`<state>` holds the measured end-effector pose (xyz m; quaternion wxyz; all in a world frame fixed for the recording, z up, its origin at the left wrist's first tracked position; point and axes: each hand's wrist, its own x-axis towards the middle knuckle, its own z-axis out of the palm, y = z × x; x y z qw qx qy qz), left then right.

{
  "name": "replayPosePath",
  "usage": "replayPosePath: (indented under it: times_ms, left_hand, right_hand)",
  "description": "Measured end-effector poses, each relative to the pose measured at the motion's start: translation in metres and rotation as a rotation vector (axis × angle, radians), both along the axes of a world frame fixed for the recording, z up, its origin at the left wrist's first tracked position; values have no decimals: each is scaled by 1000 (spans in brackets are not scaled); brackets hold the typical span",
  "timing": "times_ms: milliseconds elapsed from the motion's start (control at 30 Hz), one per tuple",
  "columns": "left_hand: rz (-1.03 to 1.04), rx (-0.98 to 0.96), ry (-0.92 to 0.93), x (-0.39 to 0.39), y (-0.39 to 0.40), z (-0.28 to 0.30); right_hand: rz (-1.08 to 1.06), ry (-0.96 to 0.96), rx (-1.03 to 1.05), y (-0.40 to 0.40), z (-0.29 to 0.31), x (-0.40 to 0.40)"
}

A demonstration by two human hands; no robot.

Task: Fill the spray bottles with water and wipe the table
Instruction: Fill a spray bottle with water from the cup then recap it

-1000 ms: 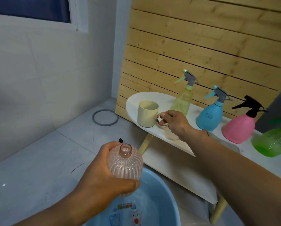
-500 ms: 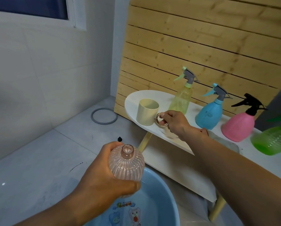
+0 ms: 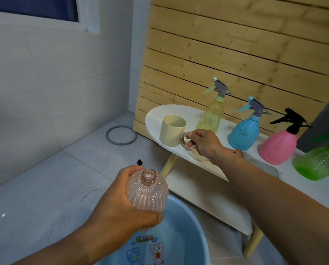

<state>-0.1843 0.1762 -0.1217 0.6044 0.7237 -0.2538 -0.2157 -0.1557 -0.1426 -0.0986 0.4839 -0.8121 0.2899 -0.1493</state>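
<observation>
- Pink ribbed bottle, uncapped and upright, sits in the left hand, whose fingers and thumb wrap its body; it hangs above the blue basin on the floor
- right hand reaches to the white table; its fingers pinch the rose-gold ring handle of the cream cup standing near the table's rounded end
- yellow spray bottle, blue spray bottle, pink spray bottle and green spray bottle stand in a row along the table, before the wooden slats

Green spray bottle blurred, edge-cropped
</observation>
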Motion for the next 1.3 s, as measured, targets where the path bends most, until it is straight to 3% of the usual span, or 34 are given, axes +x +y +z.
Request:
replayPosePath:
  times_ms: [500, 700, 800, 867, 1000, 1133, 1300]
  left_hand:
    - [-8, 10, -17, 0, 0, -4]
    - [-13, 25, -4, 1, -1, -5]
    - [-17, 32, 3, 1, -1, -4]
    - [-16, 41, 12, 1, -1, -4]
    - [-15, 39, 21, -1, -2, -3]
    - [-7, 39, 28, -1, -6, 0]
    - [27, 52, -13, 1, -10, 0]
  right_hand:
    - [28, 27, -1, -1, 6, -5]
    - [-81, 100, -140, -8, 21, -14]
    - [-253, 117, -377, -35, 31, -28]
    - [-341, 244, -504, -59, 34, -44]
    - [-423, 533, -440, -84, 32, -72]
    - [-364, 473, -107, -88, 19, -77]
    - [-428, 520, -264, -82, 11, -67]
